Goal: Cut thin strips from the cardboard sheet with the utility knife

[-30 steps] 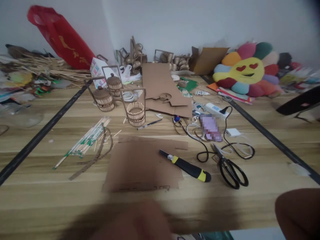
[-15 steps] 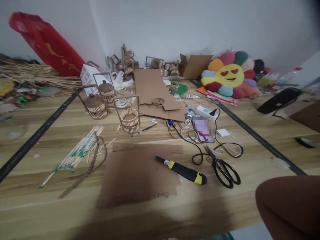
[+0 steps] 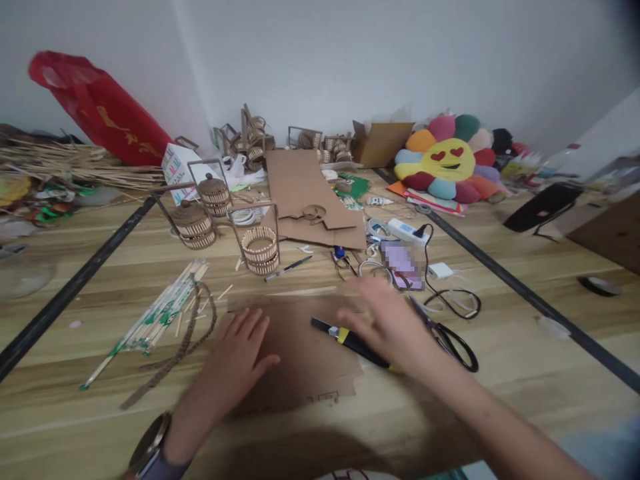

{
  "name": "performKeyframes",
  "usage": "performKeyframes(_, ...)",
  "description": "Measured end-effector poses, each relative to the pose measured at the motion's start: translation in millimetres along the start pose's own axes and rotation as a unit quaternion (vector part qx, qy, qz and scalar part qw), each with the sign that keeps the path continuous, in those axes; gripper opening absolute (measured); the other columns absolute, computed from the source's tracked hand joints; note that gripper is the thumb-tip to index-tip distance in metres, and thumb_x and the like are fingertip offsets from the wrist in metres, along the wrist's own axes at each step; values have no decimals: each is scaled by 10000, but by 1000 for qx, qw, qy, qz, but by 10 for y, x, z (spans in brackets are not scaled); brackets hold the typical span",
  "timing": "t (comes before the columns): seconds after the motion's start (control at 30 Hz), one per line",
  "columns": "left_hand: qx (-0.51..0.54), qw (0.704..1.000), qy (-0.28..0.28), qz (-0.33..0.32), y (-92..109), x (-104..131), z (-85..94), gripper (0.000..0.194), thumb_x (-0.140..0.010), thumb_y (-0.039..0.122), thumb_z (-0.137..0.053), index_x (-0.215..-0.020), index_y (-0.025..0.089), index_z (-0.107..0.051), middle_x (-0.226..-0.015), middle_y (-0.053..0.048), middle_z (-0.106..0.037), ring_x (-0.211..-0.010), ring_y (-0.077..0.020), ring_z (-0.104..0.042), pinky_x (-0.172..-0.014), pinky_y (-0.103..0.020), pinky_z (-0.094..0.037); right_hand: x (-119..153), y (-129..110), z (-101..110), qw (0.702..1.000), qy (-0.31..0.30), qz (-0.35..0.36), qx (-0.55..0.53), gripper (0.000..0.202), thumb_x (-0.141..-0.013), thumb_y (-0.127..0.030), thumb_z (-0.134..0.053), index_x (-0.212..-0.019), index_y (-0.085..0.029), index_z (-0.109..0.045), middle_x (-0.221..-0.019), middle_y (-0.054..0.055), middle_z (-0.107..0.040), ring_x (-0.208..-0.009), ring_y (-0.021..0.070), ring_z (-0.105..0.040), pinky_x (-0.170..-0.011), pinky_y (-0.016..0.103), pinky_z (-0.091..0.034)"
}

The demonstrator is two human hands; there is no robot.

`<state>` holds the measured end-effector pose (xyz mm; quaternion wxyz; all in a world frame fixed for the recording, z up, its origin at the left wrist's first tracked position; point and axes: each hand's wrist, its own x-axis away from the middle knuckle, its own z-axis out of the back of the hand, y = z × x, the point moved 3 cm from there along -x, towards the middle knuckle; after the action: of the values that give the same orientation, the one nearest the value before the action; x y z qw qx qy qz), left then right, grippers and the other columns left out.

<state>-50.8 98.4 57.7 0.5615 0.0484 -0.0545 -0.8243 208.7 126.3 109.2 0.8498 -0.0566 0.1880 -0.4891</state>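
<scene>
My left hand (image 3: 239, 357), with a watch (image 3: 150, 445) on the wrist, lies over the left side of a brown cardboard sheet (image 3: 293, 393), fingers apart and holding nothing. Above the sheet's right side, my right hand (image 3: 383, 320) hangs with its fingers spread, slightly smeared by motion. Beneath it a black and yellow utility knife (image 3: 357, 343) rests on the cardboard, its handle end partly hidden. Black-handled scissors (image 3: 457, 347) lie to the right, their blades partly behind my right arm. Left of the sheet are a curved brown strip (image 3: 187, 333) and bundled bamboo sticks (image 3: 160, 307).
Small slatted baskets (image 3: 260, 250) with tall handles stand beyond the sheet, near a pen (image 3: 289, 268). Farther back lies a larger cardboard piece (image 3: 295, 177). Cables (image 3: 435, 293), a power strip (image 3: 407, 231) and a flower cushion (image 3: 447, 160) occupy the right side.
Both hands have come in over the cardboard sheet; before, only part of an arm or limb showed at lower right. The knife and scissors stay where they were. The view has shifted slightly.
</scene>
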Motion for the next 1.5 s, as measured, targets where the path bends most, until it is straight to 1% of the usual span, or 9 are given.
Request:
performKeyframes(0.1, -28, 998, -47, 15, -83, -163, -134, 647, -824, 417, -684, -1383, 143, -509, -1479, -183, -458, -1377, -376, -392, -1147, -557, -282, 244, 39, -384, 994, -98, -34, 28, 475, -823, -325, -724, -1258, -196, -582, -1162, 134, -642, -1065, 316, -603, -882, 476, -516)
performKeyframes(0.2, -24, 997, -71, 23, -108, -239, -125, 703, -773, 399, -736, -1382, 136, -504, -1482, -201, -446, -1364, -384, -398, -1134, -539, -289, 510, 189, -610, 990, -106, -82, 37, 431, -881, -203, -609, -1306, -200, -540, -1171, 125, -640, -1049, 297, -607, -887, 436, -502)
performKeyframes(0.33, -10, 996, -88, 21, -118, -363, -40, 728, -724, 406, -774, -1346, 119, -528, -1319, -205, -561, -1219, -388, -506, -1038, -488, -397, 681, 430, -532, 987, -29, -132, 84, 325, -928, -197, -496, -1238, -135, -571, -1079, 152, -657, -962, 297, -609, -838, 425, -495)
performKeyframes(0.5, 1, 996, -90, 30, -97, -450, 34, 438, -822, 297, -674, -1217, 125, -596, -1177, -156, -572, -1086, -314, -575, -930, -400, -470, 694, 545, -335, 964, 51, -184, 186, 310, -944, -257, -453, -1192, -151, -605, -1135, 173, -648, -995, 348, -576, -814, 479, -462)
performKeyframes(0.83, 2, 994, -105, 30, -37, -366, 2, 603, -740, 410, -758, -1242, 143, -556, -1316, -175, -518, -1214, -379, -470, -985, -459, -425, 672, 28, -692, 985, 1, -172, 25, 371, -912, -375, -528, -1191, -153, -628, -1053, 161, -669, -958, 310, -637, -854, 420, -517)
performKeyframes(1.1, 52, 989, -125, 58, -65, -439, 33, 420, -706, 378, -766, -986, 142, -561, -1123, -164, -611, -1072, -332, -583, -884, -390, -467, 611, 147, -811, 967, -10, -227, -117, 511, -825, -278, -586, -1313, -141, -524, -997, 132, -659, -912, 284, -640, -811, 408, -528)
performKeyframes(1.23, 101, 985, -115, 82, -152, -314, 317, 232, -836, 334, -576, -1014, 202, -507, -1013, -66, -673, -896, -242, -656, -748, -323, -491, 500, 226, -610, 962, -32, -190, -194, 415, -857, -268, -549, -1262, -177, -557, -873, 61, -663, -807, 224, -640, -745, 335, -525)
performKeyframes(1.33, 123, 985, -22, 120, -221, -137, 696, 192, -854, 339, -478, -998, 230, -544, -987, -47, -694, -874, -254, -656, -747, -362, -487, 229, 281, -422, 985, -44, -129, -108, 293, -950, -249, -426, -1160, -181, -617, -1050, 107, -679, -966, 228, -624, -858, 346, -489)
performKeyframes(1.5, 83, 982, 166, -14, -187, 194, 1262, 229, -919, 358, -428, -1007, 325, -638, -900, 12, -701, -903, -242, -621, -824, -392, -482, -279, 358, -466, 992, -117, -49, 7, 379, -840, -140, -573, -1217, -141, -607, -1140, 136, -656, -1086, 261, -567, -959, 374, -398)
